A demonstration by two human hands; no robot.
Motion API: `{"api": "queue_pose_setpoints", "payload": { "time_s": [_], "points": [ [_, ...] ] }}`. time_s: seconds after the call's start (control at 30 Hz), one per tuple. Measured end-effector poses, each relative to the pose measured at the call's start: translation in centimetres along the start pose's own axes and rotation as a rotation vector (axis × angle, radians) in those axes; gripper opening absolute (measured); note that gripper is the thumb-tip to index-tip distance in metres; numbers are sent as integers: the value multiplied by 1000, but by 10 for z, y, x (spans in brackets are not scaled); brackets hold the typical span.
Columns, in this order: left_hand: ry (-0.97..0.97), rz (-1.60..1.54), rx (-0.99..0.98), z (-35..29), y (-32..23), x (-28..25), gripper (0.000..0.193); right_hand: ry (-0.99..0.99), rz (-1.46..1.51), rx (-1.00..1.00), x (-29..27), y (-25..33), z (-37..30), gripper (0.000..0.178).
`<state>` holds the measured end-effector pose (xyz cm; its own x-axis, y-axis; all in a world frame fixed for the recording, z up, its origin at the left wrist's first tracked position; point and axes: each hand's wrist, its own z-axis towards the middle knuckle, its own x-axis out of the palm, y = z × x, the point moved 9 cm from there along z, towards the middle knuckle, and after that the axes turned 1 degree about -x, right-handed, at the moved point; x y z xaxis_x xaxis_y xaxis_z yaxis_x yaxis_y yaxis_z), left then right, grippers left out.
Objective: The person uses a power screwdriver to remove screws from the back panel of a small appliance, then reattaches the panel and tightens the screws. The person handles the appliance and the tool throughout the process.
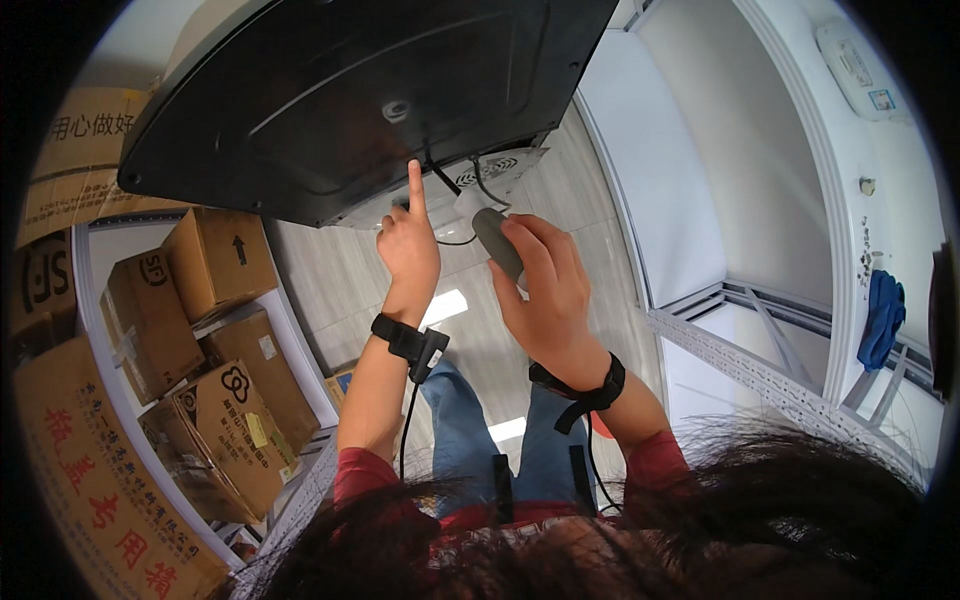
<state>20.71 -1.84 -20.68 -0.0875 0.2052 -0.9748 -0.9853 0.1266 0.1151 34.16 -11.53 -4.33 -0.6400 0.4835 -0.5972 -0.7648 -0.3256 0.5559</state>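
Observation:
A large black panel (370, 90) with rounded corners spans the upper part of the view. My left hand (408, 245) is just below its near edge, index finger stretched up to the panel and the other fingers curled. Whether the fingertip presses on it I cannot tell. In my right hand (545, 290) is a grey cylinder (497, 240), tilted, with the fingers over its side and the thumb below. Its lower end is hidden by the hand. Thin black cables (445, 180) hang under the panel, close to a white piece beside the cylinder.
Cardboard boxes (225, 265) fill a white-framed shelf on the left. A perforated vent plate (500, 172) shows beneath the panel. To the right stands a white frame with metal rails (740, 365); a blue cloth (882, 320) hangs beyond it. Below is grey tiled floor (325, 285).

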Motion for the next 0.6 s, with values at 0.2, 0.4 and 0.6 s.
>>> {"api": "queue_pose_setpoints", "payload": {
  "time_s": [0.2,0.4,0.6],
  "points": [
    [4,-3,1,1,0,2,107,159,9,89,8,2,-3,35],
    [-11,16,13,1,-2,1,107,81,-53,163,8,-8,-11,38],
    [-23,54,15,0,0,-1,107,213,-102,454,0,-43,-33,38]
  ]
}}
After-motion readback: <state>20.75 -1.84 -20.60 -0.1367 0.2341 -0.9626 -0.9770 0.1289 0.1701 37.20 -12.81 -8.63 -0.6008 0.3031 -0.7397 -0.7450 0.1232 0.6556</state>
